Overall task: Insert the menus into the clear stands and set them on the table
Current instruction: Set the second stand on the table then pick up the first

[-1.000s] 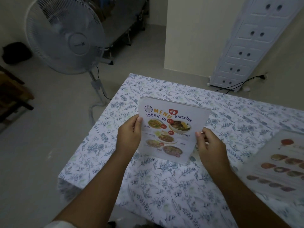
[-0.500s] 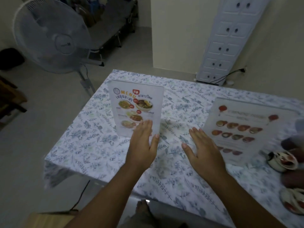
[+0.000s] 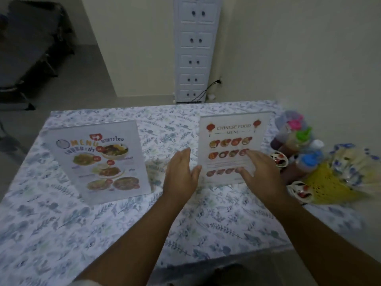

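Hands (image 3: pixel 181 176) (image 3: pixel 261 172) now flat-open near Chinese menu stand (image 3: pixel 231 145); Thai menu stand (image 3: pixel 99 159) released, upright

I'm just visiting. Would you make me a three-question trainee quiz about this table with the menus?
1. True or false: the Thai menu stand lies flat.
2. Which menu are both hands reaching toward? A) Thai B) Chinese food menu
3. Fill in: the sauce bottles stand at the table's ____ side.

Key: 1 false, it stands upright. 2 B; left hand and right hand are open. 3 right.
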